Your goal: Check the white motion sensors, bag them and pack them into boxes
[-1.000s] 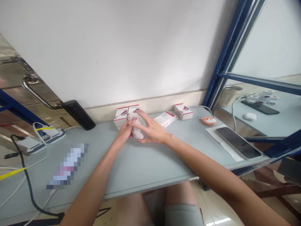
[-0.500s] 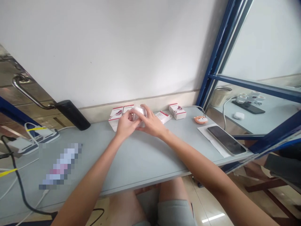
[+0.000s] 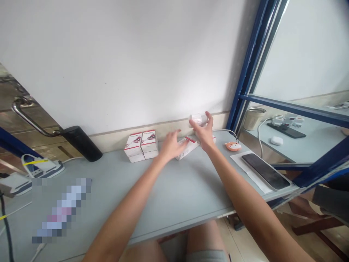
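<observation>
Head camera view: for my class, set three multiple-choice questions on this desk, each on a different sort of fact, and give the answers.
1. Where does the phone lie?
A) On a white paper sheet
B) On the floor
C) On top of a box

2. How many red-and-white boxes stand side by side beyond the left hand?
A) One
B) Two
C) Five

3. What is the right hand doing?
A) Pressing the phone
B) Lying flat on the desk
C) Holding up a small white object

Answers:
1 A: the sheet lies under it.
2 B: the pair stands together.
3 C: the fingers hold it near the wall.
</observation>
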Demonstrator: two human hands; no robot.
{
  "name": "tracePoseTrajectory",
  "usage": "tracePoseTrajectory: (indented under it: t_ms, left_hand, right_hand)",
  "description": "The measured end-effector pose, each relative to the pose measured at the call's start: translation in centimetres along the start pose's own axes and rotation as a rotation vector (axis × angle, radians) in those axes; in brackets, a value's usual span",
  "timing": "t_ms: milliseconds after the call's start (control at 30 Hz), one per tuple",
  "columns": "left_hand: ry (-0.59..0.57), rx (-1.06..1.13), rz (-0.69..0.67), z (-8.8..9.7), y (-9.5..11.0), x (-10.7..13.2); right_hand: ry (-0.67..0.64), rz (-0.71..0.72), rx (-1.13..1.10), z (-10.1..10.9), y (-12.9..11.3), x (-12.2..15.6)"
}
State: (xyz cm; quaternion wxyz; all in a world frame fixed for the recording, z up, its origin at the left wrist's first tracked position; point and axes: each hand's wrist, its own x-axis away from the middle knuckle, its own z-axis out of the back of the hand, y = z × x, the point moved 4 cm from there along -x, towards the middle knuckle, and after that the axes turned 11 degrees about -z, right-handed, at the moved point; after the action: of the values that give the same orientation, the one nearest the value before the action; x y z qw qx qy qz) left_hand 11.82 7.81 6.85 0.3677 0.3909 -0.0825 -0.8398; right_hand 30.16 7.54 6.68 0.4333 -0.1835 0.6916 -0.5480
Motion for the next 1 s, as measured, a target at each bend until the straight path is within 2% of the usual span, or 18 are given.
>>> tracePoseTrajectory:
  t_ms: [100,167,300,400,467,567,733,833,900,1000]
  left_hand:
    - [-0.101,-0.053,-0.012,-2.8,-0.8,1.8]
    - [-0.095,-0.091,-0.019,-2.8,-1.3,2.9]
    - [-0.020,-0.146,-0.082,0.0,-1.5,4.7]
    - [0.139,-0.260,-0.198,2.7,-1.0,6.6]
    - [0.233,-0.335,-0.259,3.9,-0.7,7.9]
    - [0.311,-0.359,-0.277,4.8,-1.0,9.4]
    - [0.430,-0.293,-0.237,5.2,-2.0,10.4]
    - [0.483,-0.172,-0.149,4.9,-2.2,10.6]
    - [0.458,-0.034,-0.091,4.4,-2.1,10.6]
    - [0.352,0.191,-0.038,3.4,-1.7,10.7]
  right_hand:
    - [0.044,-0.086,0.035,0.7,0.9,-0.4]
    - [0.025,-0.086,0.073,0.5,1.4,-0.3]
    - [-0.117,-0.127,0.103,-0.8,2.3,0.6]
    - [-0.249,-0.223,0.084,-1.9,2.1,1.9]
    - [-0.321,-0.231,0.073,-2.6,1.3,2.9]
    - [-0.397,-0.112,0.078,-3.7,-0.5,4.9]
    - [-0.572,0.256,0.223,-5.7,-2.8,9.2]
    - [-0.541,0.422,0.320,-6.1,-3.5,10.8]
    - [-0.507,0.466,0.327,-5.9,-3.9,11.1]
    - [-0.531,0.469,0.233,-5.5,-4.4,11.1]
